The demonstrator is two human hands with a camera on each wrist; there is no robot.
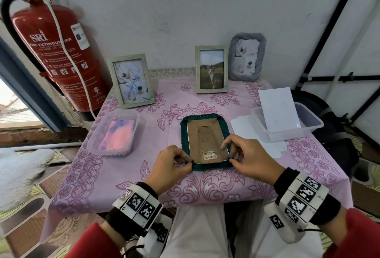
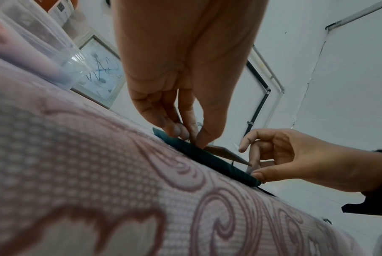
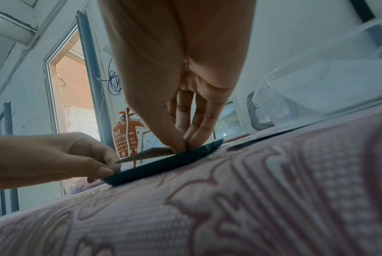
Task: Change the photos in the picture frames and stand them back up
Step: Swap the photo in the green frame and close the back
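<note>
1. At 6 o'clock on the table (image 1: 320, 167), near its front edge, the green frame (image 1: 185, 134) is lying face down on the pink patterned tablecloth (image 1: 127, 171), its brown backing board (image 1: 205, 140) facing up.
2. The left hand (image 1: 170, 167) is pinching the frame's near-left corner, thumb and fingers curled onto the green rim at 7 o'clock of the frame.
3. The right hand (image 1: 250, 159) is pinching at the near-right corner, thumb on the rim at 5 o'clock and fingers curled onto the board's right edge.
4. Seen from both wrist views, the board's near edge (image 2: 227, 153) is sitting lifted a little above the green rim (image 3: 163, 166), tilted rather than flat.
5. A barcode sticker (image 1: 209, 154) is showing near the board's near edge.
6. At 10 o'clock, a pale wooden frame (image 1: 131, 81) is standing upright, holding a photo scribbled over in blue.
7. At 12 o'clock, a second pale frame (image 1: 211, 69) is standing upright with a cat photo, and just beside it at 1 o'clock a grey frame (image 1: 247, 56) is leaning at the wall.
8. At 9 o'clock, a clear plastic tub (image 1: 92, 144) is holding a pink and blue print.
9. At 3 o'clock, another clear tub (image 1: 312, 126) is holding a white sheet (image 1: 277, 109) propped upright, and more white paper (image 1: 242, 126) is lying flat beside it.
10. Beyond the table's far-left corner, a red fire extinguisher (image 1: 55, 52) is hanging by the wall.
</note>
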